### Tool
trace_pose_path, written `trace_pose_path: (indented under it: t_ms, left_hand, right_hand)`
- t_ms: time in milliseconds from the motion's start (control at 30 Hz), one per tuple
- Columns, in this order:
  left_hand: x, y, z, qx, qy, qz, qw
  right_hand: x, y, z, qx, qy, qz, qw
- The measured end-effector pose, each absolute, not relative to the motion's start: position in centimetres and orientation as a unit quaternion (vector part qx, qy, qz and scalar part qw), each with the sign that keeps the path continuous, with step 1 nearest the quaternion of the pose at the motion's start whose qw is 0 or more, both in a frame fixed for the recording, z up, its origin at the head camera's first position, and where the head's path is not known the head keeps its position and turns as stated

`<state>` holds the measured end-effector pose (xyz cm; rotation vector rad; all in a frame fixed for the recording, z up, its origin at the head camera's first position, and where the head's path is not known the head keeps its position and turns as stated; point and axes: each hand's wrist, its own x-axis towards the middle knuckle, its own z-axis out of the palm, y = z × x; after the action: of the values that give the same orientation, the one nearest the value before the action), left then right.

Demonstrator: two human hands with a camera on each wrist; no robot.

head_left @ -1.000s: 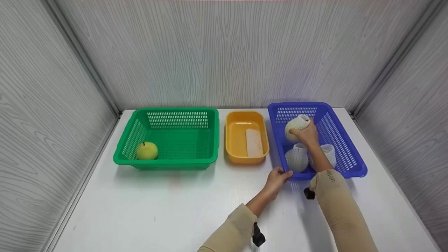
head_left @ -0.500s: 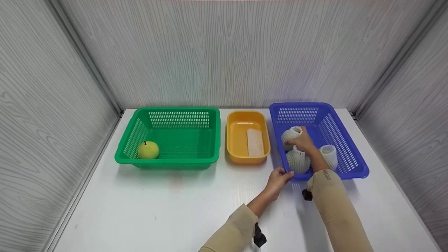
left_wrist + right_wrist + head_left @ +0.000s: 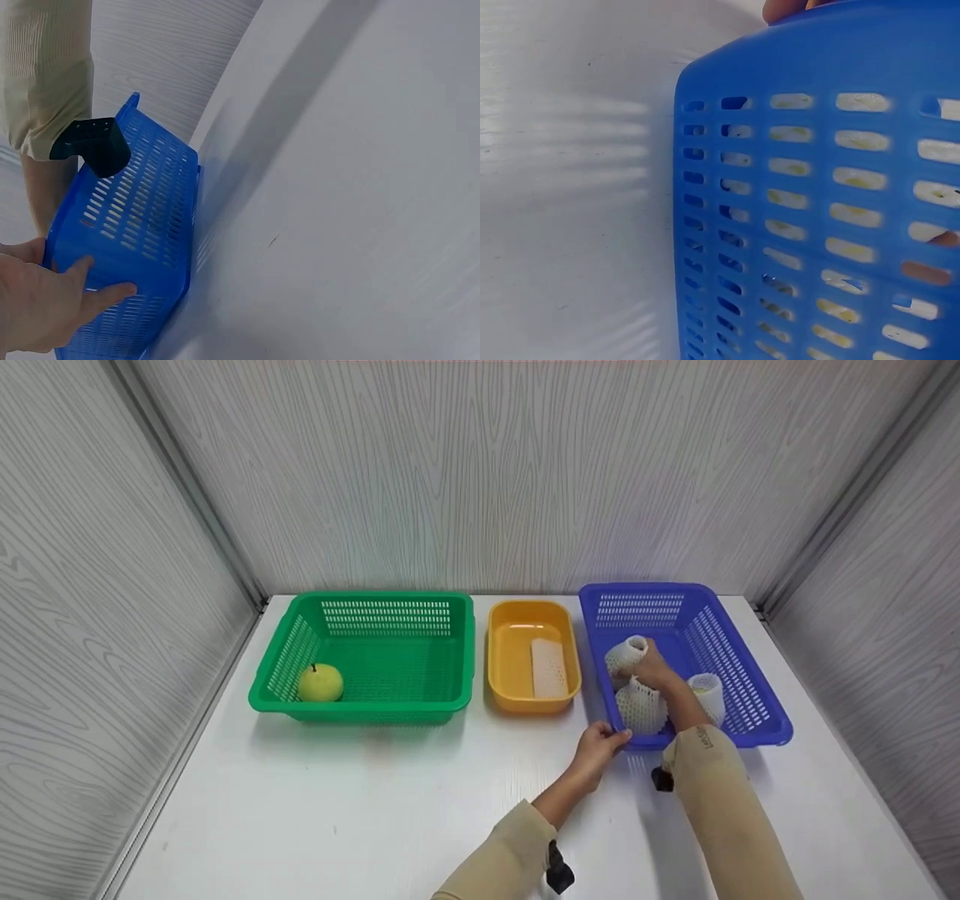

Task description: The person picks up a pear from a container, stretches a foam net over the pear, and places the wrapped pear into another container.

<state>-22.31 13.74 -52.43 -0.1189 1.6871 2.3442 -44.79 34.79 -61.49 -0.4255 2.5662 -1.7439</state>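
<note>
My right hand [image 3: 651, 667] is inside the blue basket [image 3: 769, 727] and holds a fruit in a white foam net [image 3: 624, 657], low on the basket's left side. Just in front of it sits a second netted fruit [image 3: 641, 711]. To the right, partly behind my wrist, is a third netted fruit [image 3: 707, 697] with yellow showing at its opening. At the basket's near left corner my left hand [image 3: 598, 754] grips the rim; the left wrist view shows its fingers [image 3: 105, 296] against the outer wall. Through the slots in the right wrist view, the white nets [image 3: 859, 178] show yellow patches.
A yellow tub [image 3: 510, 703] beside the blue basket holds a flat white foam net [image 3: 549, 669]. Farther left, a green basket [image 3: 360, 706] contains a bare yellow pear [image 3: 320, 683]. Panelled walls [image 3: 420, 472] enclose the white table [image 3: 337, 810] at the back and sides.
My right hand has come down and toward the front left with the netted fruit, now close behind the second one. My left hand has kept its grip on the rim.
</note>
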Motion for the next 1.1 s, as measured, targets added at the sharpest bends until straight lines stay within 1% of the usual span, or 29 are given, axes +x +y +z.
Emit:
trace_pose_path:
  t_ms: [33, 100, 200, 267, 367, 433, 500, 600, 633, 667, 733, 833, 867, 900, 1000, 1100]
  left_hand:
    - [-22.3, 13.8, -52.4, -0.045, 0.571, 0.810, 0.126]
    - [-22.3, 14.0, -52.4, -0.050, 0.561, 0.816, 0.127]
    - [-22.4, 14.2, -52.4, -0.061, 0.547, 0.825, 0.125]
    - [-22.5, 14.3, -52.4, -0.063, 0.547, 0.826, 0.120]
    - [-22.7, 14.4, -52.3, -0.061, 0.547, 0.827, 0.115]
    - [-22.8, 14.5, -52.3, -0.058, 0.544, 0.830, 0.110]
    - [-22.9, 14.5, -52.1, -0.053, 0.544, 0.831, 0.106]
    - [-23.5, 14.8, -52.7, -0.044, 0.542, 0.834, 0.099]
    - [-24.1, 15.2, -54.1, -0.024, 0.539, 0.837, 0.086]
    - [-24.4, 15.3, -54.4, -0.023, 0.540, 0.837, 0.085]
    - [-24.8, 15.5, -54.9, -0.022, 0.546, 0.833, 0.083]
    - [-24.7, 15.4, -54.6, -0.028, 0.558, 0.825, 0.083]
    - [-24.1, 15.0, -53.2, -0.048, 0.563, 0.819, 0.097]
    - [-23.9, 14.9, -52.8, -0.049, 0.567, 0.816, 0.095]
    - [-23.8, 14.7, -52.4, -0.050, 0.560, 0.820, 0.103]
    - [-23.9, 14.7, -52.3, -0.053, 0.555, 0.824, 0.103]
  right_hand:
    - [-44.8, 34.8, -61.7, -0.124, 0.825, -0.551, 0.001]
    - [-43.3, 33.8, -59.8, -0.088, 0.838, -0.539, 0.008]
    - [-39.8, 31.1, -54.9, -0.043, 0.858, -0.510, 0.035]
    - [-37.2, 29.3, -51.0, -0.012, 0.861, -0.503, 0.066]
    - [-34.2, 27.5, -46.8, 0.035, 0.863, -0.494, 0.102]
    - [-33.2, 27.2, -45.3, 0.046, 0.851, -0.510, 0.111]
    - [-33.6, 27.7, -45.8, 0.052, 0.844, -0.524, 0.105]
    - [-35.0, 29.0, -47.5, 0.051, 0.834, -0.545, 0.074]
    - [-35.5, 29.4, -48.0, 0.055, 0.830, -0.551, 0.059]
    - [-35.9, 29.6, -48.4, 0.064, 0.827, -0.557, 0.039]
    - [-35.8, 29.4, -48.0, 0.095, 0.810, -0.578, -0.018]
    - [-35.4, 28.8, -47.5, 0.160, 0.767, -0.609, -0.126]
    - [-35.2, 28.7, -47.3, 0.175, 0.748, -0.619, -0.159]
    - [-34.9, 28.5, -47.1, 0.185, 0.730, -0.631, -0.187]
    - [-33.9, 27.8, -46.6, 0.181, 0.684, -0.666, -0.236]
    - [-32.7, 26.9, -46.1, 0.148, 0.655, -0.696, -0.254]
